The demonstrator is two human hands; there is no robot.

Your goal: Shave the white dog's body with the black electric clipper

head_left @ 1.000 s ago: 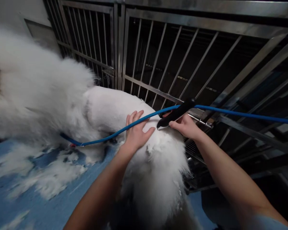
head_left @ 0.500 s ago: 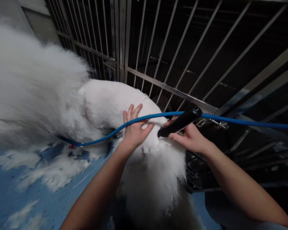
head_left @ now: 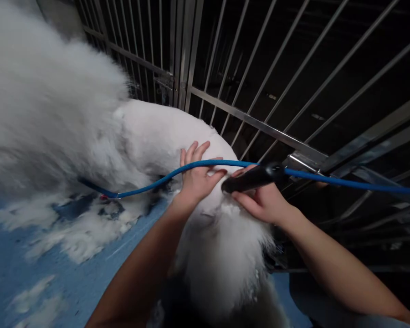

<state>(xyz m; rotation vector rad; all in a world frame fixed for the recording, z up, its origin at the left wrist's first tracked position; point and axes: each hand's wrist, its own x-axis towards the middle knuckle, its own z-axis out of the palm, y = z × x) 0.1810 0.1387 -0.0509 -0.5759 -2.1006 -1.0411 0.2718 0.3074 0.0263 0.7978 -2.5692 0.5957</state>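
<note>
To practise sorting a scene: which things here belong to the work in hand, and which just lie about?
In hand: black clipper, in right hand; white dog, under left hand; blue leash, across its fingers.
Lying about: loose fur; blue table; cage bars.

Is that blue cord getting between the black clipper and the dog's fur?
No. The blue cord leash crosses above the left hand and past the black clipper in the right hand; the clipper's tip meets the fluffy white dog's fur with nothing visible between.

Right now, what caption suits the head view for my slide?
Left hand rests on a white dog; right hand holds a black clipper against its fur.
</note>
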